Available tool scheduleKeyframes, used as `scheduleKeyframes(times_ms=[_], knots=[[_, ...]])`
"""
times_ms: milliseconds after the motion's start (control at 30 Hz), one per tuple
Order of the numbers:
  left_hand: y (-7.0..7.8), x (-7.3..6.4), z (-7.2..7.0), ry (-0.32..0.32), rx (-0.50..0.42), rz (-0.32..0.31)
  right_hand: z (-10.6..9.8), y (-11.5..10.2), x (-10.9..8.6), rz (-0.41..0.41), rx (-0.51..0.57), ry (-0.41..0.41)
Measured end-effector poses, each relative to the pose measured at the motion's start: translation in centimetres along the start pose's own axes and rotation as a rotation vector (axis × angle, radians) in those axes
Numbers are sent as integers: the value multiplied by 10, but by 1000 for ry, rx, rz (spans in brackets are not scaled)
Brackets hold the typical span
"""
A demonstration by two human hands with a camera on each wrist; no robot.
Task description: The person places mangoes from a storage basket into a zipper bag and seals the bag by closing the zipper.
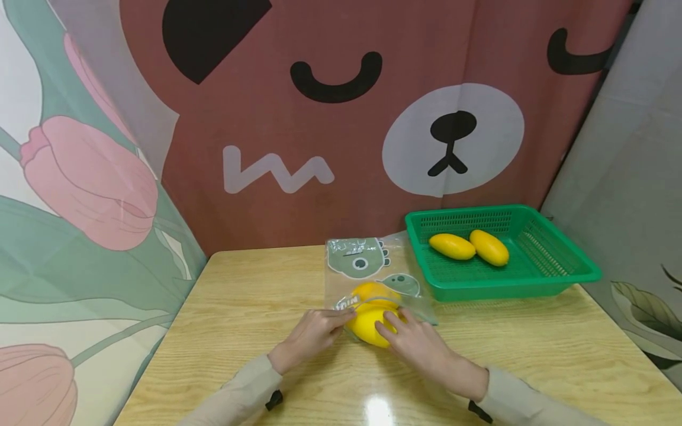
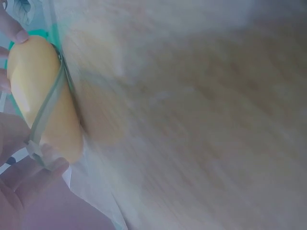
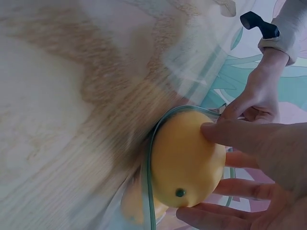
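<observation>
A yellow mango (image 1: 367, 328) sits in the mouth of a clear zip bag (image 1: 358, 258) printed with green dinosaurs. My right hand (image 1: 418, 346) holds this mango, thumb on one side and fingers on the other in the right wrist view, where its dark green stem end (image 3: 180, 192) shows. At the opening's left side, my left hand (image 1: 311, 331) pinches the bag's rim; the left wrist view shows the green zip edge (image 2: 48, 103) running across the mango. Deeper in the bag lies another mango (image 1: 375, 290), partly hidden by the first.
A green plastic basket (image 1: 501, 290) stands at the back right, close beside the bag. Inside it lie two mangoes (image 1: 452, 246). The wooden table (image 1: 256, 284) meets a bear-print curtain (image 1: 266, 219) at the back.
</observation>
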State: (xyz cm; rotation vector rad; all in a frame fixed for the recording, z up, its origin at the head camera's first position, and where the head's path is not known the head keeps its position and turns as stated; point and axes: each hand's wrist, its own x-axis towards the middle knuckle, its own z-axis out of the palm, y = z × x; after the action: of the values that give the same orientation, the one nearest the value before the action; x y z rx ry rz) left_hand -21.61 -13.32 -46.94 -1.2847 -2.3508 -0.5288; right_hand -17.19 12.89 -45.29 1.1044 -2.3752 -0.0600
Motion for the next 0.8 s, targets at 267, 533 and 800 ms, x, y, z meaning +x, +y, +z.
scheduleKeyframes(times_ms=[267,533,800], knots=[[0,0,-1,2,-9,-5,3,-1,5,21,-21,12],[0,0,-1,8,-9,0,7,-1,7,-27,-40,71],[1,0,-2,-4,-22,-12,9,-2,8,-43,-89,85]])
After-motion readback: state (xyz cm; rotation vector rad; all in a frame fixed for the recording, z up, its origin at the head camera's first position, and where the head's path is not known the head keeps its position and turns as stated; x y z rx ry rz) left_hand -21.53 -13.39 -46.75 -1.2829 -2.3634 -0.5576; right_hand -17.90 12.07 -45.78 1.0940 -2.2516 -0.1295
